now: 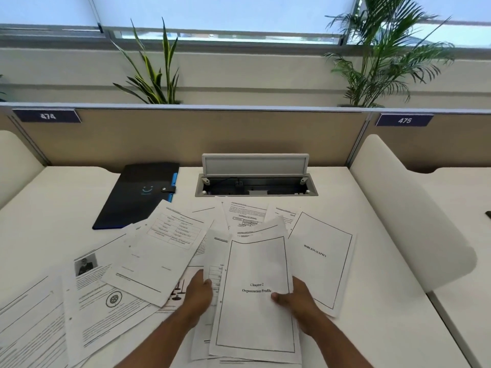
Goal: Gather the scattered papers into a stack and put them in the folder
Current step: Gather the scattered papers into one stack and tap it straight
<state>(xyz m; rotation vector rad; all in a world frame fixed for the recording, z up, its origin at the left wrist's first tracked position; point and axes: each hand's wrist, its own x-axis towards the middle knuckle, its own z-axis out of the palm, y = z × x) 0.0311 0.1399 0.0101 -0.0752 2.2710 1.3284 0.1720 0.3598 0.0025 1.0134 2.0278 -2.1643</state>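
Both my hands hold a small stack of papers [255, 266] above the white desk; its top sheet reads "Chapter 2 Organization Profile". My left hand [198, 293] grips the stack's left edge and my right hand [295, 298] grips its right edge, thumb on the top sheet. Several loose papers lie around it: a "Bibliography" sheet [322, 251] to the right, a sheet with a table [164, 243] to the left, a sheet with a photo and seal [98, 296] further left. The black folder [138, 195] with a blue edge lies closed at the back left.
An open cable tray [256, 181] with a raised lid is sunk into the desk behind the papers. A beige partition [186, 134] closes the back, and rounded white dividers [403, 203] stand at both sides. Plants stand beyond the partition.
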